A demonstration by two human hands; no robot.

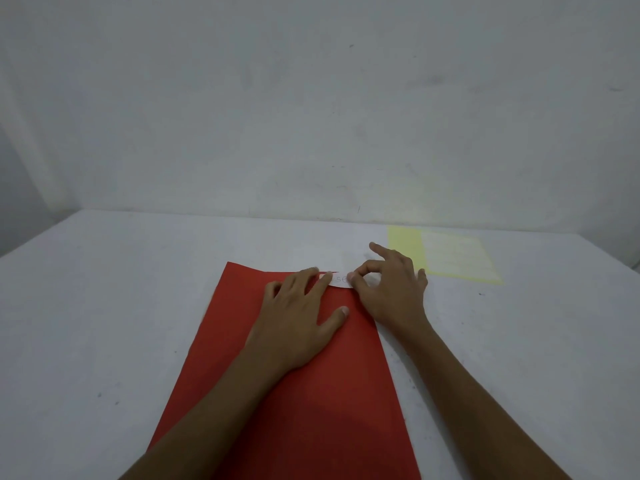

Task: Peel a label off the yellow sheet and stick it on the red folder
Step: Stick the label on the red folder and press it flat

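Note:
The red folder (294, 393) lies flat on the white table in front of me, its far edge pointing away. A small white label (340, 280) with handwriting rests on the folder's far right corner. My left hand (298, 320) lies flat on the folder, fingers spread, fingertips touching the label's left end. My right hand (391, 289) pinches the label's right end between thumb and middle finger, index finger raised. The yellow sheet (446, 258) with rows of pale labels lies at the far right, behind my right hand.
The white table (104, 323) meets a plain grey-white wall (311, 116) just beyond the folder. The table's left edge drops off at the far left.

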